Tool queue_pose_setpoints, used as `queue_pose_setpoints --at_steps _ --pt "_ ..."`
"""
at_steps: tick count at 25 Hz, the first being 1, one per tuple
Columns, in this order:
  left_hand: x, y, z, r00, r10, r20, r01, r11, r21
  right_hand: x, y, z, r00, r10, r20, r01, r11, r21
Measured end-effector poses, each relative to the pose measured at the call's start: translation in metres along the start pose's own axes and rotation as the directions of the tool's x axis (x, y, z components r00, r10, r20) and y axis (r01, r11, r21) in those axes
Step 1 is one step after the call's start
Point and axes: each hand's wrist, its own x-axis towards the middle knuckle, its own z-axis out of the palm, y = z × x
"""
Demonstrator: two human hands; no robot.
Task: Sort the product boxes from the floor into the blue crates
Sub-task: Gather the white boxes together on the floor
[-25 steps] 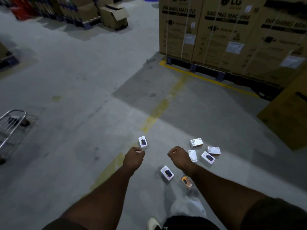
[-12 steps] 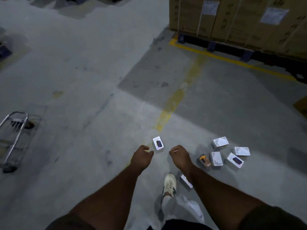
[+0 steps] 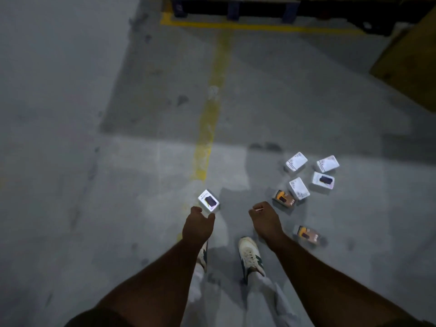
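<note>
Several small product boxes lie on the grey concrete floor. One white box (image 3: 208, 200) with a dark picture lies alone, just beyond the fingertips of my left hand (image 3: 198, 226), whose loosely curled fingers are apart from it. My right hand (image 3: 265, 220) hangs loosely curled and holds nothing that I can make out. To its right lie two orange-brown boxes (image 3: 284, 199) (image 3: 308, 234). Further right is a cluster of white boxes (image 3: 299, 188) (image 3: 323, 181) (image 3: 296, 161). No blue crate is in view.
A worn yellow line (image 3: 210, 128) runs up the floor to a dark pallet base (image 3: 236, 5) at the top. The corner of a cardboard carton (image 3: 410, 57) juts in at the upper right. My white shoes (image 3: 250, 256) stand below my hands.
The view has tilted down and moved forward. The metal trolley on the left and the tall cartons have left the view. Both hands are now close to the boxes, the left one beside the lone white box.
</note>
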Motion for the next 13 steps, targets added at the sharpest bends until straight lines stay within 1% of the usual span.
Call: queue_pose_setpoints --at_steps 2,4,7,10,12,13 --pt "0.042 -0.006 0.017 0.999 0.018 0.029 -0.020 0.997 0.070 0.026 0.017 0.020 0.991 0.084 -0.100 -0.076 0.993 0.086" --pt "0.088 -0.018 0.045 0.996 0.028 0.080 -0.039 0.990 0.139 0.057 0.042 0.044 0.969 0.170 -0.181 -0.139 0.975 0.173" --pt "0.148 -0.039 0.092 0.987 -0.010 0.162 -0.017 0.987 0.162 0.095 0.090 0.079 0.931 0.251 -0.264 -0.184 0.949 0.254" --pt "0.201 -0.065 0.144 0.988 -0.064 0.141 0.035 0.979 0.202 0.133 0.159 0.110 0.904 0.319 -0.283 -0.235 0.926 0.294" --pt "0.233 -0.078 0.176 0.986 -0.112 0.125 0.088 0.979 0.185 0.159 0.208 0.124 0.879 0.373 -0.298 -0.302 0.918 0.258" --pt "0.247 -0.083 0.190 0.985 -0.123 0.124 0.099 0.978 0.186 0.172 0.233 0.131 0.872 0.376 -0.314 -0.314 0.921 0.230"
